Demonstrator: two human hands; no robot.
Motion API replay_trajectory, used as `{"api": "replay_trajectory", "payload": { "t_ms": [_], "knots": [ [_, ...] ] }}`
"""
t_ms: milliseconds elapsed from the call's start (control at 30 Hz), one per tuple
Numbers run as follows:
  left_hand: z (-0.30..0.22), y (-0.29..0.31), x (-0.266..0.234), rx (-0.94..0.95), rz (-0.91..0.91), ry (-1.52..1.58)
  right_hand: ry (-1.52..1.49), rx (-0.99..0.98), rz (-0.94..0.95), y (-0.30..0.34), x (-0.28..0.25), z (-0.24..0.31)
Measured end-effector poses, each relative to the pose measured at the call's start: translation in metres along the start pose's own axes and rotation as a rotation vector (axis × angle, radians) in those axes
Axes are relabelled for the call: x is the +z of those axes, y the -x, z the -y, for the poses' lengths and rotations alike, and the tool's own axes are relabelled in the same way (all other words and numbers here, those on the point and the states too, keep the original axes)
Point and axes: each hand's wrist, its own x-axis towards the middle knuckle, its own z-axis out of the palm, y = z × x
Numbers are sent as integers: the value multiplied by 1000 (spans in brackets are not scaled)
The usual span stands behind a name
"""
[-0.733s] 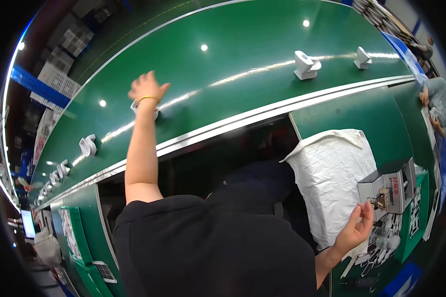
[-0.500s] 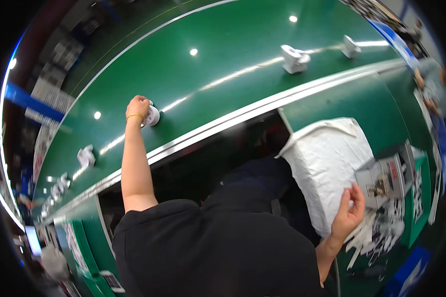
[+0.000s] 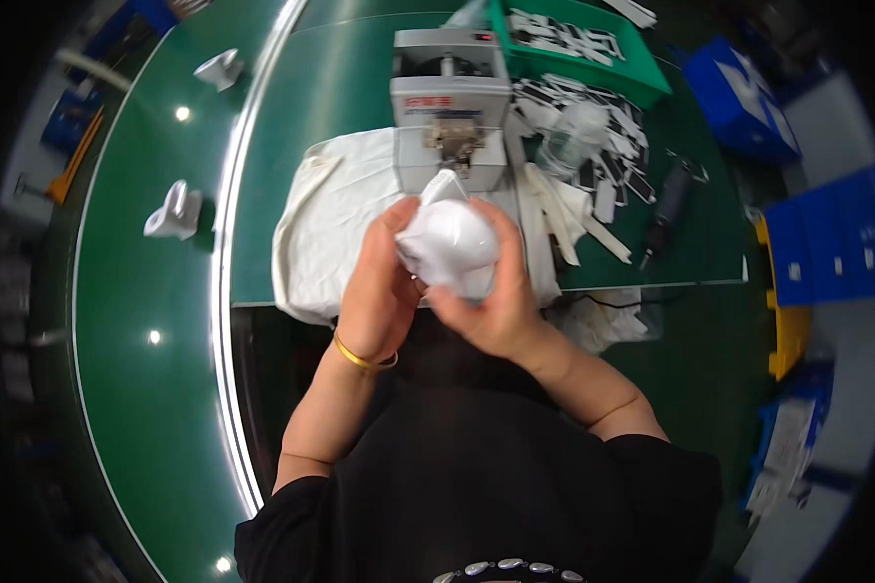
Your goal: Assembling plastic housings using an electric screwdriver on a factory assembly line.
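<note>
Both hands, left hand point(image 3: 379, 282) and right hand point(image 3: 501, 291), grasp a white moulded part point(image 3: 449, 241) just near of the grey machine point(image 3: 450, 107) (fingers overlapping); a loose grip could drop it onto the white cloth point(image 3: 331, 223).

The person wears a black short-sleeved top point(image 3: 476, 486), its sleeves ending above the elbows — both forearms are bare. A thin gold bangle point(image 3: 364, 358) circles the left wrist, just below the left hand point(image 3: 384, 277). The right hand point(image 3: 501, 291) carries no ring or band that shows. Near the bottom edge runs a row of small pale studs point(image 3: 501, 568) — on the dark clothing.
</note>
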Motion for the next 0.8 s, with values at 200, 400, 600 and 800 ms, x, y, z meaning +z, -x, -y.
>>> {"api": "replay_trajectory", "payload": {
  "t_ms": [200,400,600,800],
  "knots": [
    [28,-25,2,318,557,-957,-767,737,79,11,-76,-33],
    [55,-28,-9,204,468,-717,149,590,-172,-7,-124,-92],
    [46,-27,-12,320,397,-755,829,586,-156,-18,-156,-145],
    [37,-23,-17,364,318,-611,525,644,-245,-24,-146,-139]
  ]
}}
